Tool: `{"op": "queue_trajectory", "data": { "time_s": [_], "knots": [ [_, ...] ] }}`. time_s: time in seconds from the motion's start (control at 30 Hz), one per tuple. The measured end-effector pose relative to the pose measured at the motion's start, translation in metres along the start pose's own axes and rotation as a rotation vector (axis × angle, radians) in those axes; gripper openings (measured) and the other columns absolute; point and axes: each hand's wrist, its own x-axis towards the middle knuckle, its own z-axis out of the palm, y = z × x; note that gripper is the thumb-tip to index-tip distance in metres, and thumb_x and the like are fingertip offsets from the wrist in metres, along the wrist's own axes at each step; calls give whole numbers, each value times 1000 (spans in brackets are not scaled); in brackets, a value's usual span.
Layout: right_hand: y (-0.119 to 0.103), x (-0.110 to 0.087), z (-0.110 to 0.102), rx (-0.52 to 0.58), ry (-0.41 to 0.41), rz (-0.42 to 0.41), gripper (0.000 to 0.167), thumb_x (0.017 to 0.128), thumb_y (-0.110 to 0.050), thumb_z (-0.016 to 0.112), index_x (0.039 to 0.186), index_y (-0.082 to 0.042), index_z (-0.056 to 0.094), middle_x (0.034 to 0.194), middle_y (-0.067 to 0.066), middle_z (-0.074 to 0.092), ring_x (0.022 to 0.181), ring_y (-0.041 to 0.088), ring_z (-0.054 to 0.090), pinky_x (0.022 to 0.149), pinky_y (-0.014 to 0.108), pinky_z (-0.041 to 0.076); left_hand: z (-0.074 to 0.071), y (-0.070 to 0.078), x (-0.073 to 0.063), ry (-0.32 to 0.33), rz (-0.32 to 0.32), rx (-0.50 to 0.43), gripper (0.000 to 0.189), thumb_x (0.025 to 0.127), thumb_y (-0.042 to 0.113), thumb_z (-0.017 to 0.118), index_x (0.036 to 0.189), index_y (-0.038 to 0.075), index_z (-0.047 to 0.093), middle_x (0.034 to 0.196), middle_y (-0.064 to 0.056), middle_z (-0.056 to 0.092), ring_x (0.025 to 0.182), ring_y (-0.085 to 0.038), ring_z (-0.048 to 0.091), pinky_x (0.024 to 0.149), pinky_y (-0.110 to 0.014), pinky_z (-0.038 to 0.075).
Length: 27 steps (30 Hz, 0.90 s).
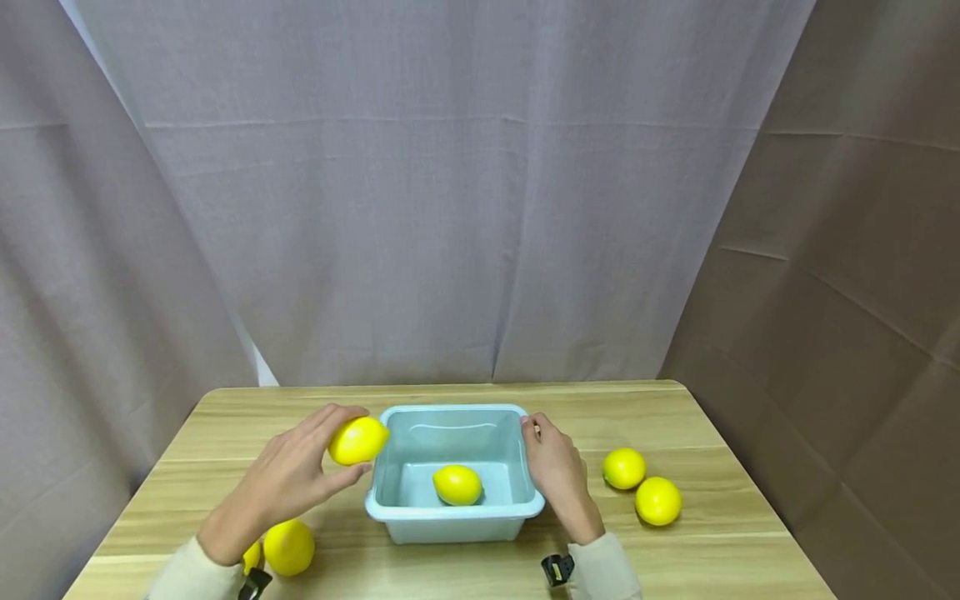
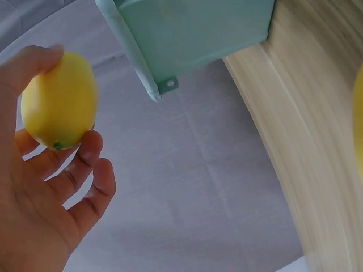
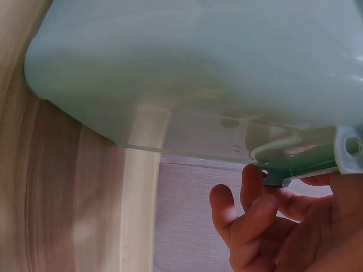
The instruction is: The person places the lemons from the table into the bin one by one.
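Note:
My left hand (image 1: 288, 471) holds a yellow lemon (image 1: 357, 440) between thumb and fingers, up beside the left rim of a pale blue-green plastic basin (image 1: 453, 512). In the left wrist view the green stem end of that lemon (image 2: 62, 105) faces the camera. A second lemon (image 1: 457, 484) lies on the floor of the basin. On the other side my right hand (image 1: 553, 467) grips the basin's right rim. The right wrist view shows fingers (image 3: 221, 204) curled under this rim, next to the outer wall of the basin (image 3: 170, 68).
Two lemons, one nearer (image 1: 658, 501) and one farther (image 1: 624, 468), rest on the wooden table (image 1: 720, 533) right of the basin. Under the left forearm is another lemon (image 1: 288, 547), with one more (image 1: 252, 557) partly hidden by the wrist. Grey curtains (image 1: 420, 208) hang behind the table.

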Motion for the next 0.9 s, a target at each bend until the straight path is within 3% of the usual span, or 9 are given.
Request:
{"op": "queue_trajectory", "data": {
  "time_s": [0.53, 0.9],
  "knots": [
    [2, 2, 0, 29, -7, 1, 41, 113, -39, 43, 131, -12, 67, 119, 13, 75, 100, 38, 71, 77, 58, 52, 14, 10, 8, 0, 8, -15, 57, 77, 43, 92, 126, 26, 70, 118, 10, 70, 93, -5, 62, 74, -31, 57],
    [3, 5, 2, 33, -8, 9, 41, 114, -39, 42, 131, -12, 67, 117, 13, 75, 98, 36, 70, 77, 57, 52, 26, 15, 14, -23, 31, -151, 59, 78, 31, 94, 129, 18, 69, 121, 7, 71, 107, -12, 64, 87, -35, 60]
  ]
}}
